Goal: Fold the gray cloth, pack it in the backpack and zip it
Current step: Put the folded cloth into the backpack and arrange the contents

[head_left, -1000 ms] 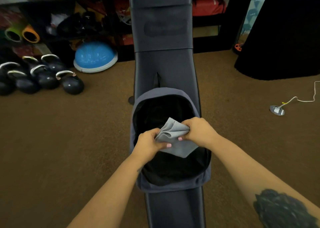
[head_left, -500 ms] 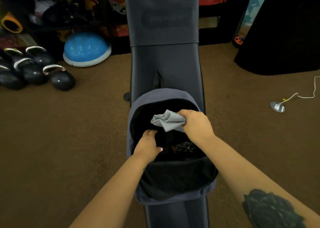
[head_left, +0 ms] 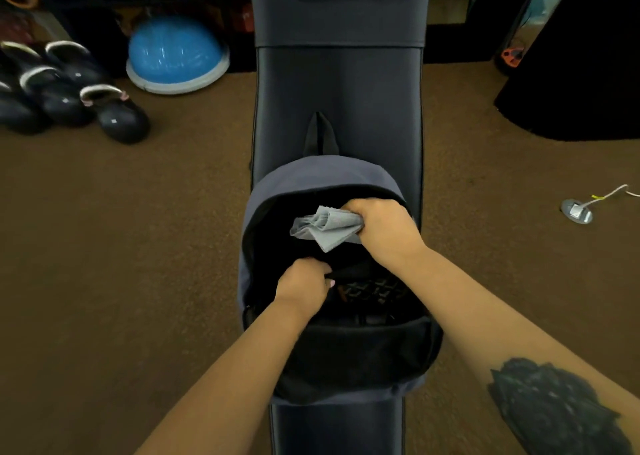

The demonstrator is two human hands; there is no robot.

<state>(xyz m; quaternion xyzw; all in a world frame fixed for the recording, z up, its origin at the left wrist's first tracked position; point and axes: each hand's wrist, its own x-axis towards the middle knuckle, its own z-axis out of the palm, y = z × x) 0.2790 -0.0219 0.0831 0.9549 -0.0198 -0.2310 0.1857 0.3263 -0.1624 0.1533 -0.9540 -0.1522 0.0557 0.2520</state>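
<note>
Since the earlier frame the left hand (head_left: 304, 283) has gripped the flap inside the open backpack (head_left: 256, 212) on the bench (head_left: 339, 101), while the right hand (head_left: 381, 227) still clutches the folded cloth (head_left: 325, 227) over its mouth, dark contents showing within.

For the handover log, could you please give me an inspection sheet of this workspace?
Surface: padded bench, backpack lying on it.
Job's things: backpack unzipped; gray cloth folded, above the opening.
Clutter: nothing seen on the bench.
Grippers: right hand grips the cloth; left hand pinches dark fabric inside the backpack.
Cables: white cable on the carpet.
Surroundings: kettlebells, blue balance dome.
</note>
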